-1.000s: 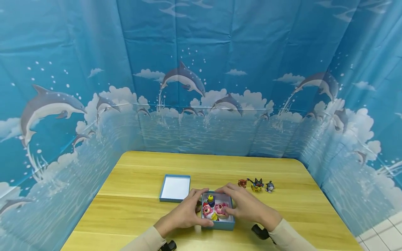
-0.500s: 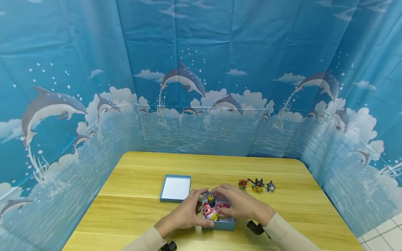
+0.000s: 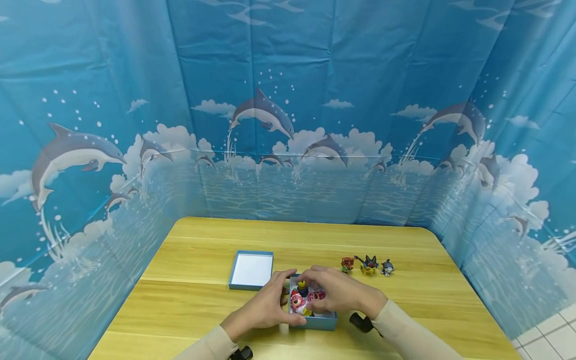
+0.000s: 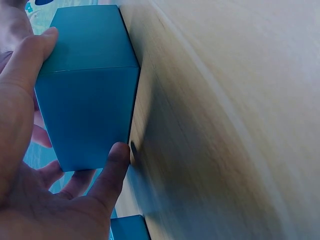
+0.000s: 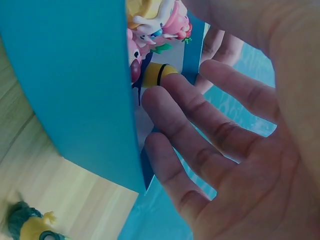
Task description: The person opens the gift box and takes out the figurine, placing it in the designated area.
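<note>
A small blue box (image 3: 315, 324) stands on the table, its white inside holding several toy figures. Inside are a yellow-and-dark-blue figure (image 3: 303, 289), a pink bear figure (image 3: 296, 301) and a second pink bear figure (image 3: 316, 295). My left hand (image 3: 267, 302) grips the box from the left, thumb on its near wall and fingers round its left side, as the left wrist view shows too. Over the box reaches my right hand (image 3: 342, 292). In the right wrist view its fingers (image 5: 160, 107) extend inside, close to a yellow-and-black figure (image 5: 156, 75); the thumb tip is hidden there.
Left of the box, beyond my left hand, lies the blue lid (image 3: 253, 270), white inside facing up. At the right stand a brown figure (image 3: 347, 264), a black-and-yellow figure (image 3: 368, 265) and a grey figure (image 3: 387, 268). A dolphin-print curtain (image 3: 288, 175) hangs behind the table.
My right hand has shifted left over the box, and its fingers now cover more of the inside. The left hand and the lid stay in place.
</note>
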Demonstrator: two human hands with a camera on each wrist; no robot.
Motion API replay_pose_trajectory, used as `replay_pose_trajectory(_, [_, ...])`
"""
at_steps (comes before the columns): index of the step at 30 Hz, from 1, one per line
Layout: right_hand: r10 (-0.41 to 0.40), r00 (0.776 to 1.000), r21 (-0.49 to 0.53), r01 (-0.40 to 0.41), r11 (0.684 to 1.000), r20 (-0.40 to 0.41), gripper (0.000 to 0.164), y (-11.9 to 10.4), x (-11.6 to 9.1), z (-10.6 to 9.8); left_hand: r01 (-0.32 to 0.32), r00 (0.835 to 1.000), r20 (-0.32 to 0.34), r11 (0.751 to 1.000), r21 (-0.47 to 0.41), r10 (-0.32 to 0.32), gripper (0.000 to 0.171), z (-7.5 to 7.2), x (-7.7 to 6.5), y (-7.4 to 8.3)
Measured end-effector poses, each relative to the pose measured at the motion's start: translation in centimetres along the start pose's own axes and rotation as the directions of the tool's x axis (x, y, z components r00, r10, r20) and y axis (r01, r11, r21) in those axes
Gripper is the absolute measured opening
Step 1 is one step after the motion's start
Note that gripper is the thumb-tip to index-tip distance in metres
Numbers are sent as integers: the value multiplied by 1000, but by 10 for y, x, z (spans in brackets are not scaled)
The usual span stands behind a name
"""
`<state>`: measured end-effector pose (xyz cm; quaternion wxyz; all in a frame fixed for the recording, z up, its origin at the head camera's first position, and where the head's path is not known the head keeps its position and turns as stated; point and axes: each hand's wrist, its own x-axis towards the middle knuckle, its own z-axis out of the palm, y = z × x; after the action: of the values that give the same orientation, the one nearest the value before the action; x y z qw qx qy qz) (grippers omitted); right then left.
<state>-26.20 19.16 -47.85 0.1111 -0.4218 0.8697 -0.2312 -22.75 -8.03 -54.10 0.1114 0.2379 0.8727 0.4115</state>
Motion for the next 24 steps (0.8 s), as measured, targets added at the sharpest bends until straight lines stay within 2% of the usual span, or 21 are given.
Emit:
replay_pose_trajectory(14, [-21,998,30,19,999,65,55,-1,12,1,-5,1000,-6,1000,25,5,122,-1,-1,3])
replay_pose_trajectory(20, [-45,996,62,40,997,83,47,-3,16,2,-6,1000,-7,999,32,7,122,-1,-1,4])
replay_pose_trajectory(24, [-33,995,66,26,997,98,46,-5,19,2,-7,1000,-9,999,34,7,122,-1,-1,4])
